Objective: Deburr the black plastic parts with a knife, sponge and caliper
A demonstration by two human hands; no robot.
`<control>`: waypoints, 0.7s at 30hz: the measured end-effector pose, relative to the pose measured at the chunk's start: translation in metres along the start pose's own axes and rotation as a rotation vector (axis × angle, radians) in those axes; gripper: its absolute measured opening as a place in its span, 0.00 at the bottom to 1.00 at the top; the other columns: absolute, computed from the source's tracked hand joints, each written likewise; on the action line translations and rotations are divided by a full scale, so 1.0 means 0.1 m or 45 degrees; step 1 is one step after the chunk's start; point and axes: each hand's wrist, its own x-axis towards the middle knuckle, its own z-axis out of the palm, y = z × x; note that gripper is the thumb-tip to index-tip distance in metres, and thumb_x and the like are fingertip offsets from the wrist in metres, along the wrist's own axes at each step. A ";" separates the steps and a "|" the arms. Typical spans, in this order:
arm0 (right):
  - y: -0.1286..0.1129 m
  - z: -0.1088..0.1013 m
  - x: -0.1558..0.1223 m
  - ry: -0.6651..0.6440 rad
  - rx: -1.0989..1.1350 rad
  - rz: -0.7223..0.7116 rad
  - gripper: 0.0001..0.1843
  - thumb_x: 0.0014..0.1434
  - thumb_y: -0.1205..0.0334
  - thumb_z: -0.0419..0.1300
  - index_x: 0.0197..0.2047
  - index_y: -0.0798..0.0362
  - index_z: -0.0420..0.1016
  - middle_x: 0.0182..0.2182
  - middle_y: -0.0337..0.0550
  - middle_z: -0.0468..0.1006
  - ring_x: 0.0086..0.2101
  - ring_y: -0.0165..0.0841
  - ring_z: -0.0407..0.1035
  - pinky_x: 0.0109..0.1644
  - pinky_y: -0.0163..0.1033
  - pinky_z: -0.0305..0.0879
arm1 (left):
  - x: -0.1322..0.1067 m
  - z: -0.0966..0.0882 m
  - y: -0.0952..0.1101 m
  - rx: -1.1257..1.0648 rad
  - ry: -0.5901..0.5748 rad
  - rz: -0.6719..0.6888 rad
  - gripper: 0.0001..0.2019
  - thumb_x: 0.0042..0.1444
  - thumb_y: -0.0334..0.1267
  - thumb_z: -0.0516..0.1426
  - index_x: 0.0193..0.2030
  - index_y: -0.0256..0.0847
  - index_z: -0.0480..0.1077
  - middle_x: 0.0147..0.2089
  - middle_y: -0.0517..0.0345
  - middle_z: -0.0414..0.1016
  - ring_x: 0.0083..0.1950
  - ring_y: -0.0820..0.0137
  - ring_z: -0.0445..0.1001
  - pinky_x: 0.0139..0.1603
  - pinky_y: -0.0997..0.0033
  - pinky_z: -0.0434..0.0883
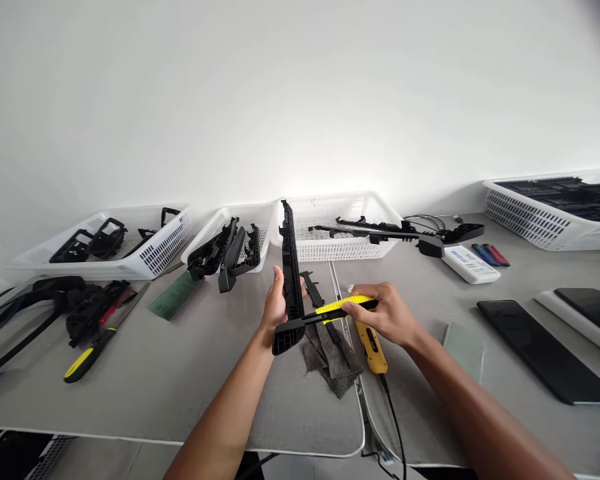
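Note:
My left hand (275, 303) is closed around a long black plastic trim part (291, 267), held upright above the table with its wider foot toward me. In my right hand (387, 310) is a yellow and black utility knife (345, 307), pointing left. Its front end lies at the lower end of the trim part; whether the blade touches the plastic I cannot tell. Beneath the hands are a black caliper (312, 291), grey cloth pieces (336, 370) and a yellow corded tool (373, 350).
White baskets holding black parts stand along the wall: a left one (155, 257), a small one (265, 233), a middle one (330, 250) and a right one (525, 217). A file (91, 355) lies left. A white box (470, 264) and black panel (540, 347) lie right.

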 end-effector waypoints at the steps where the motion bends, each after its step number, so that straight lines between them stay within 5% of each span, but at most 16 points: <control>1: 0.00 0.00 0.00 -0.014 0.010 -0.008 0.31 0.63 0.34 0.64 0.24 0.52 0.69 0.21 0.35 0.61 0.24 0.28 0.53 0.28 0.37 0.48 | 0.00 0.00 0.00 -0.007 0.003 0.001 0.38 0.48 0.80 0.60 0.28 0.40 0.66 0.20 0.69 0.56 0.16 0.82 0.49 0.14 0.79 0.46; 12: 0.06 -0.08 -0.01 -0.007 -0.030 0.000 0.30 0.63 0.36 0.63 0.24 0.52 0.68 0.21 0.35 0.60 0.24 0.28 0.52 0.27 0.37 0.47 | -0.01 0.02 0.05 -0.011 0.007 -0.002 0.38 0.55 0.80 0.55 0.29 0.39 0.68 0.20 0.65 0.61 0.14 0.81 0.50 0.12 0.77 0.45; 21: 0.07 -0.21 -0.03 0.043 -0.086 -0.017 0.29 0.63 0.36 0.64 0.24 0.52 0.72 0.19 0.35 0.62 0.23 0.28 0.52 0.26 0.38 0.47 | -0.01 -0.01 0.09 -0.216 -0.020 0.045 0.32 0.56 0.73 0.62 0.35 0.40 0.69 0.27 0.64 0.66 0.18 0.81 0.56 0.12 0.78 0.49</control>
